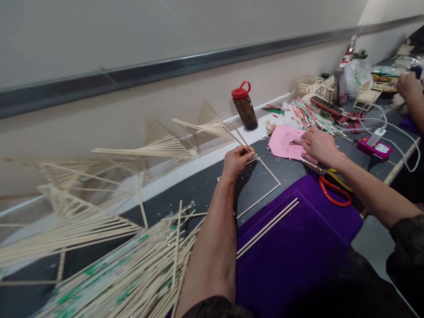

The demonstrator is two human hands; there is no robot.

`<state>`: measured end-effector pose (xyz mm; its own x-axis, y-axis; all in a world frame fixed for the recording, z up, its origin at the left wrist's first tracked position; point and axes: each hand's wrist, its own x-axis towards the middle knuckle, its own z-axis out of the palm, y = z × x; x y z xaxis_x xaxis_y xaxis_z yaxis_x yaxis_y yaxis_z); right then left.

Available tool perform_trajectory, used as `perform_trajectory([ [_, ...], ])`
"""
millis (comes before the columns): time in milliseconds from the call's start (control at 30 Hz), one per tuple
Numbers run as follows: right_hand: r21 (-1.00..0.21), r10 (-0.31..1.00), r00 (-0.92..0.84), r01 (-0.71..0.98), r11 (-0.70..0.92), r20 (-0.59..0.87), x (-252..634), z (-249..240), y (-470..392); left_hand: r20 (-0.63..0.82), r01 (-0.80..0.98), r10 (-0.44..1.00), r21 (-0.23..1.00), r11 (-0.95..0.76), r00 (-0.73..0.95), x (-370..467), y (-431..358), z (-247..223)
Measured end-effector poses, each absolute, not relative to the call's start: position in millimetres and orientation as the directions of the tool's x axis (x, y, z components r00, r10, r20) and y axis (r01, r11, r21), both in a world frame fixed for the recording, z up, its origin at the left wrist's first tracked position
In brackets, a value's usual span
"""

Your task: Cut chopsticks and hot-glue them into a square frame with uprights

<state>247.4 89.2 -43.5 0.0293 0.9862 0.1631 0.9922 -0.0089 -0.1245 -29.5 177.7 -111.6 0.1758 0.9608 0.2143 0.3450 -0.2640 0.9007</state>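
My left hand pinches a thin wooden stick above the dark table. Below it lies an angled frame of joined sticks, its corner towards the right. My right hand is closed around a small tool with a pointed metal tip, over a pink sheet; the tool's exact kind is unclear. Scissors with red and yellow handles rest just under my right wrist, blades on the sheet's edge. Two loose sticks lie side by side on purple cloth.
Many sticks, some in clear wrappers, pile up at lower left. Fan-shaped stick structures line the wall. A red-lidded bottle stands behind. At right are a purple power adapter, white cables, clutter and another person's hand.
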Motion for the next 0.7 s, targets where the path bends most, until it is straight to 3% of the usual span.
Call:
perform_trajectory([
  [167,-0.257,0.964,-0.265,0.933,0.252,-0.016,159.3,-49.6,107.3,0.210,0.374,0.962,0.890,-0.262,0.175,-32.5,179.7,-114.6],
  [367,-0.333,0.989,-0.148,0.933,0.139,-0.004,128.6,-87.1,130.2,0.228,0.367,0.957,0.887,-0.280,0.179,-33.1,177.7,-114.5],
  [700,-0.323,0.985,-0.169,0.932,0.168,0.024,117.2,-97.2,141.7,0.222,0.368,0.959,0.889,-0.274,0.178,-33.7,174.3,-114.0],
])
